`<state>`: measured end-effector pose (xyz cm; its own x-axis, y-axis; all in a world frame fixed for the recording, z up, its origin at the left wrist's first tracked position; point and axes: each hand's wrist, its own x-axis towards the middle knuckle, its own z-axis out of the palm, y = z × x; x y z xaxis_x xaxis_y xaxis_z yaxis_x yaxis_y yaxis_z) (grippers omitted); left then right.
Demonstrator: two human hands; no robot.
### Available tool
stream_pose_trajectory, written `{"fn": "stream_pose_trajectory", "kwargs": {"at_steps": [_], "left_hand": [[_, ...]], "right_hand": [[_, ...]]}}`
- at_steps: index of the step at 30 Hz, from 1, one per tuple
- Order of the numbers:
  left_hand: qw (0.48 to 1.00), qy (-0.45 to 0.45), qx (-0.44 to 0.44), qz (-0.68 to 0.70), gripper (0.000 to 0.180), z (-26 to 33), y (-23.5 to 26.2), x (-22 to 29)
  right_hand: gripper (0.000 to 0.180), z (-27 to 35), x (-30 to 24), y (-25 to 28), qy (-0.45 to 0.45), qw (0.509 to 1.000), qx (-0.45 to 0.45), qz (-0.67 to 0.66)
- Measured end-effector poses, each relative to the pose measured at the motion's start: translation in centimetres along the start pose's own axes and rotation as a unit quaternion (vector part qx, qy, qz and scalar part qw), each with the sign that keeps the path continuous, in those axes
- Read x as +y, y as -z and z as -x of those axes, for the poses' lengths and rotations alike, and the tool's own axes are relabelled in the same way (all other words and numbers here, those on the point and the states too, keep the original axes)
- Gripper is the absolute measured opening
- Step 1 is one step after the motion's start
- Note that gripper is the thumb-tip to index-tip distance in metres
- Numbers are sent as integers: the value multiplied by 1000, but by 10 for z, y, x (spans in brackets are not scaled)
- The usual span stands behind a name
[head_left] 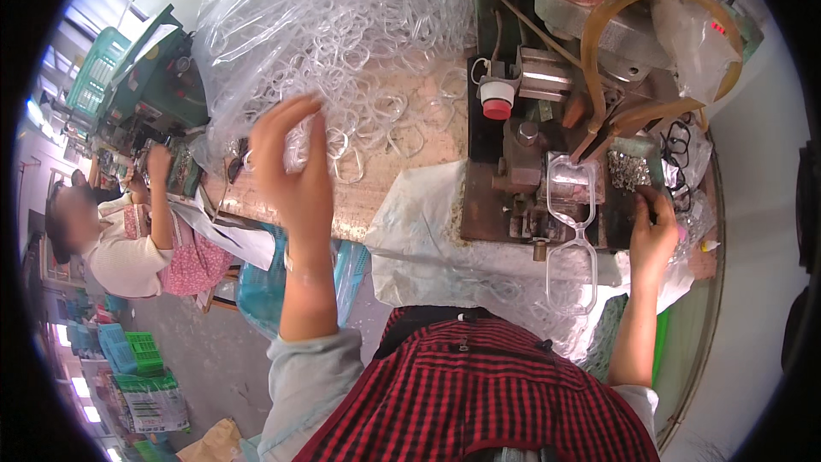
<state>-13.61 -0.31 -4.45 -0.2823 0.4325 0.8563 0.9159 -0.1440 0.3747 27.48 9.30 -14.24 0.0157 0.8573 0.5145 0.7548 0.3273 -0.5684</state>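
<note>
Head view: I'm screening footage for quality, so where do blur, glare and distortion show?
In the head view, the left hand looks smeared, probably by motion; the right hand is crisper; whitish glare streaks the clear plastic bag; outer edges bow, corners go black.

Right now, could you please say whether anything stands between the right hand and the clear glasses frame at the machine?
Nothing visible stands between the right hand and the clear glasses frame; only dark plate shows there. The metal parts lie beyond the hand.
</note>
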Motion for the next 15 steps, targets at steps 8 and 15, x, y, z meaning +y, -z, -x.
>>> {"fn": "stream_pose_trajectory", "kwargs": {"at_steps": [8,15], "left_hand": [[926,91,-229,-285,14,67,-154,-124],[860,370,-93,339,16,67,-106,-74]], "right_hand": [[11,11,-5,-3,-13,996,31,83],[10,22,-32,44,-62,984,-15,-166]]}}
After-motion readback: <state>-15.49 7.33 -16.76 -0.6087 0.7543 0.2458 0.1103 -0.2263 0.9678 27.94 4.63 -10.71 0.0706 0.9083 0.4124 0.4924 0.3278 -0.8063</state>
